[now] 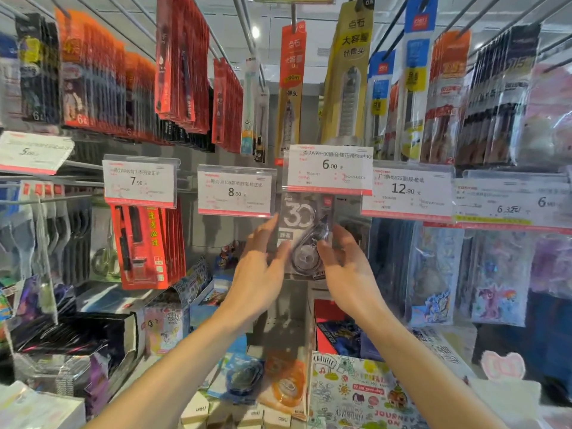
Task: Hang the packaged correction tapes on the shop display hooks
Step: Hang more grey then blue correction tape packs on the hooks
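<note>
1. A packaged correction tape (305,239) hangs near the centre of the view, its top tucked behind the 6.00 price tag (329,169); the card is grey with a large "30" and a clear blister over the round tape body.
2. The left hand (258,274) is at 9 o'clock of the pack, fingers straight and spread, their tips against the pack's left edge and face.
3. The right hand (346,270) is at 3 o'clock of the pack, fingers likewise straight and loosely spread, the tips touching the blister's right side. Neither hand curls round the pack.
4. The hook that carries the pack is hidden behind the price tag, so whether the pack is fully on it cannot be told.
5. At 9 o'clock of the 6.00 tag sits the 8.00 price tag (236,191), with a bare back panel below it; further toward 9 o'clock is the 7.90 price tag (139,181) above a row of red pen packs (145,246).
6. At 3 o'clock of the 6.00 tag is the 12.90 price tag (407,191).
7. At 12 o'clock hang tall pen refill packs (348,75) in yellow, orange and blue.
8. At 6 o'clock, low between the forearms, more correction tapes (284,382) lie in a box, one orange and one blue.
</note>
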Available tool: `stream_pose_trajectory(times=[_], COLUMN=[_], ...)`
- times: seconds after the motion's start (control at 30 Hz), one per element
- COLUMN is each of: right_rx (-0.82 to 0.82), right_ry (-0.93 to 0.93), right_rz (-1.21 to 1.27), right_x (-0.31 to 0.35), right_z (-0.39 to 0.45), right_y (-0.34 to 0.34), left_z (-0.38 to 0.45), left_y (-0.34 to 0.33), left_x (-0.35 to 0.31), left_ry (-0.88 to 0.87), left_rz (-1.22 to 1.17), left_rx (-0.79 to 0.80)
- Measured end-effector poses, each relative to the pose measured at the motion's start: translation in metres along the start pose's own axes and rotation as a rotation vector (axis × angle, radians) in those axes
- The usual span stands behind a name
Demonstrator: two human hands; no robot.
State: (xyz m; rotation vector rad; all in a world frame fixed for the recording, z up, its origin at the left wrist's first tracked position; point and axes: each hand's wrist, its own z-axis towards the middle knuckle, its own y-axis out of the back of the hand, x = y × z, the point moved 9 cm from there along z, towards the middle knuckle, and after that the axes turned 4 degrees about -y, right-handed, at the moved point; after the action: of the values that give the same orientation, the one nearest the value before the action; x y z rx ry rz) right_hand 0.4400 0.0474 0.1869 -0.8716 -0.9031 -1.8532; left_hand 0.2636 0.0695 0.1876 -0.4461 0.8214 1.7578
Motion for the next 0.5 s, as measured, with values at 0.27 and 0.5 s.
stream_pose_trajectory(times=[0.27,0.5], right_rx=[0.022,0.058], right_ry=[-0.022,-0.064], right_rz=[-0.001,0.067], right_x=[-0.020,-0.011], right_z=[0.034,0.031], right_y=[-0.012,-0.004], left_z=[0.021,0.018], left_y=[-0.020,-0.012], left_x=[0.019,0.022], left_ry=[0.033,0.069], left_rz=[-0.075,-0.092], left_rx=[0.012,-0.004])
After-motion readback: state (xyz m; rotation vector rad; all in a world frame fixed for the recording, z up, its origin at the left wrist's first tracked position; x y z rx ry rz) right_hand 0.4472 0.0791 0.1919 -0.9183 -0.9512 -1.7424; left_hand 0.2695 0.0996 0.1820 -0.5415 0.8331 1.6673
